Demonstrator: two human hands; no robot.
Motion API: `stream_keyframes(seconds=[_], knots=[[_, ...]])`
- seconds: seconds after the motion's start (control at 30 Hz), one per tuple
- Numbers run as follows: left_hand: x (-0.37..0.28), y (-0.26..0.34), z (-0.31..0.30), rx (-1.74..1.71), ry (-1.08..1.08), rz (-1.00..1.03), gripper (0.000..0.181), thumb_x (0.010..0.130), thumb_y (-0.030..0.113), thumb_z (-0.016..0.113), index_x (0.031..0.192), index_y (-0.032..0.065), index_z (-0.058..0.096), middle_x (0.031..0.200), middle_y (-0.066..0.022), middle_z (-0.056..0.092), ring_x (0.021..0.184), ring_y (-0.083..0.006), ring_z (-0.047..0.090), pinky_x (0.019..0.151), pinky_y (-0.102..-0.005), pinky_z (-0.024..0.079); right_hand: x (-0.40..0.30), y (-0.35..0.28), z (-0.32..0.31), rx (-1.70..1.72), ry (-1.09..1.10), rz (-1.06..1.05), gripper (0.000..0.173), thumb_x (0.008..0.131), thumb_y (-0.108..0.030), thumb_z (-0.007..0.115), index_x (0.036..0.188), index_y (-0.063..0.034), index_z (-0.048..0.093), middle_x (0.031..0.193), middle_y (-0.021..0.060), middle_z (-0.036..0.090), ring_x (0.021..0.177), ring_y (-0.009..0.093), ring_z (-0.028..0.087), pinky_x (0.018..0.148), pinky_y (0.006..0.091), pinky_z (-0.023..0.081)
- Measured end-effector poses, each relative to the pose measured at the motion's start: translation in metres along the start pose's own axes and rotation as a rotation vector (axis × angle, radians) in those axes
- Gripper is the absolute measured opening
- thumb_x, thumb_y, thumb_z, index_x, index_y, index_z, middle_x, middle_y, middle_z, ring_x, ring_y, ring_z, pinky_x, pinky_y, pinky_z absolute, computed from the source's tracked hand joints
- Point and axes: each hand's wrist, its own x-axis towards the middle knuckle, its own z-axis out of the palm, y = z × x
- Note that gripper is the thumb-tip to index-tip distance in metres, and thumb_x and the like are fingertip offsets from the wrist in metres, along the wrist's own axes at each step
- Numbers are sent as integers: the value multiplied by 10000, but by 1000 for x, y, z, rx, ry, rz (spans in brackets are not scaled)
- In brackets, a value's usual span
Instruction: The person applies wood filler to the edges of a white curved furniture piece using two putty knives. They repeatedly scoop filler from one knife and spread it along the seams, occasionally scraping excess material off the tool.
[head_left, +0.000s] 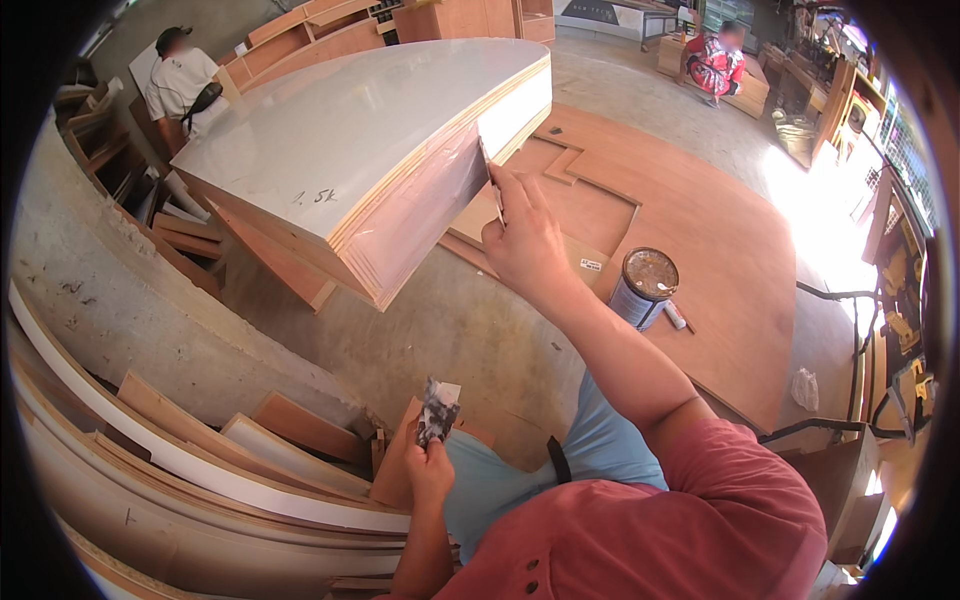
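Note:
My right hand (527, 229) grips a thin flat scraper (493, 184), its upper end against the side face of a large wooden box-like piece (409, 232). That face looks smooth and glossy, with layered plywood strips along its edges. On top lies a pale grey panel (360, 124) with a handwritten mark near one corner. Lower down, close to my body, my left hand (431, 469) holds a small dark plate (437, 415) smeared with white paste. Fingers partly hide both tools.
An opened can (646, 281) stands on a plywood sheet (727, 285), beside a small white tube (675, 315). Boards (247, 450) lean at lower left along a concrete ledge (172, 300). One person (184, 86) is at far left, another (718, 64) crouches at back right.

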Motion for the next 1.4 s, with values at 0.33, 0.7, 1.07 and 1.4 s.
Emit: stream_keyframes(seconds=[0.33, 0.7, 1.07, 1.4], knots=[[4, 17, -15, -976, -95, -232, 454, 825, 15, 499, 1277, 62, 512, 1238, -184, 586, 1151, -379, 581, 901, -620, 508, -18, -19, 14, -17, -28, -34, 657, 691, 58, 608, 1319, 56, 416, 1182, 206, 495, 1060, 360, 537, 891, 410, 483], [12, 35, -26, -1217, -115, -429, 398, 921, 228, 560, 1296, 98, 523, 1254, -118, 616, 1112, -335, 616, 840, -536, 558, -40, -35, 21, -82, -47, -204, 770, 617, 10, 711, 1314, 102, 398, 1177, 229, 487, 1033, 362, 514, 894, 393, 466], [40, 48, -28, -1450, -415, -789, 255, 912, 157, 501, 1092, 40, 640, 1046, -96, 696, 718, -179, 645, 521, -297, 475, -101, -10, -13, 283, -405, -756, 531, 742, -63, 624, 1253, 47, 535, 1102, 165, 595, 834, 292, 570, 735, 365, 497], [35, 82, -3, -1241, -503, -727, 330, 934, 220, 527, 1216, 56, 573, 1057, -72, 680, 880, -214, 673, 568, -332, 510, -137, 9, -32, 210, -423, -831, 504, 800, -154, 557, 1286, -25, 527, 1112, 86, 553, 849, 243, 531, 727, 342, 510]])
